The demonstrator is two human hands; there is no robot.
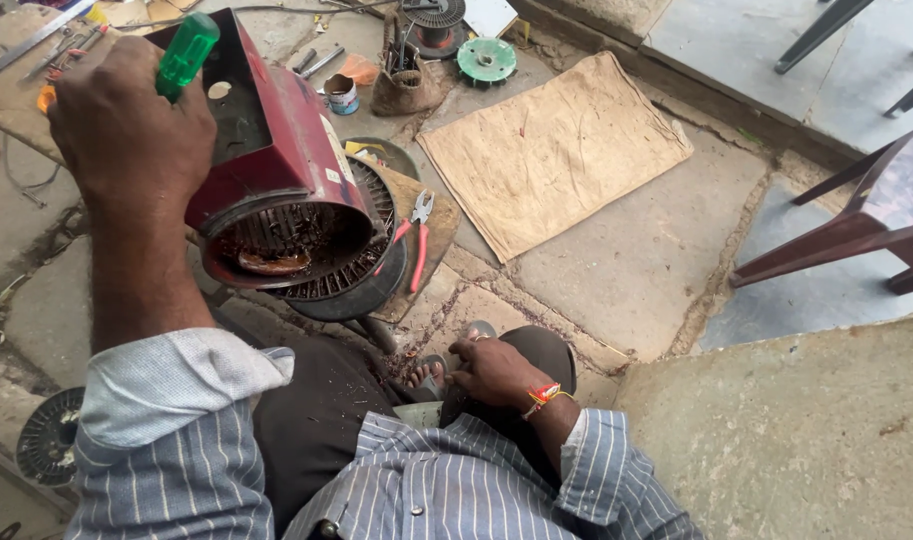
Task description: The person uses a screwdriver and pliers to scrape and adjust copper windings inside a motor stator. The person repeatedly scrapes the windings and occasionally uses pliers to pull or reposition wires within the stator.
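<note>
My left hand (126, 130) is raised at the upper left and grips a screwdriver with a green handle (184, 55), its tip hidden behind the hand. Right beside it a dark red motor housing (276, 160) stands tilted on a round finned base (371, 230), its open end showing copper windings. My right hand (491, 372) rests low on my knee, fingers curled, next to my sandalled foot (426, 375). A red and yellow thread band sits on that wrist.
Red-handled pliers (419, 235) lie on a wooden board by the motor. A brown sack cloth (556, 150) is spread on the stone floor. A small tin (342, 95), a green disc (486, 60) and loose tools lie beyond. A dark wooden chair (856, 220) stands at right.
</note>
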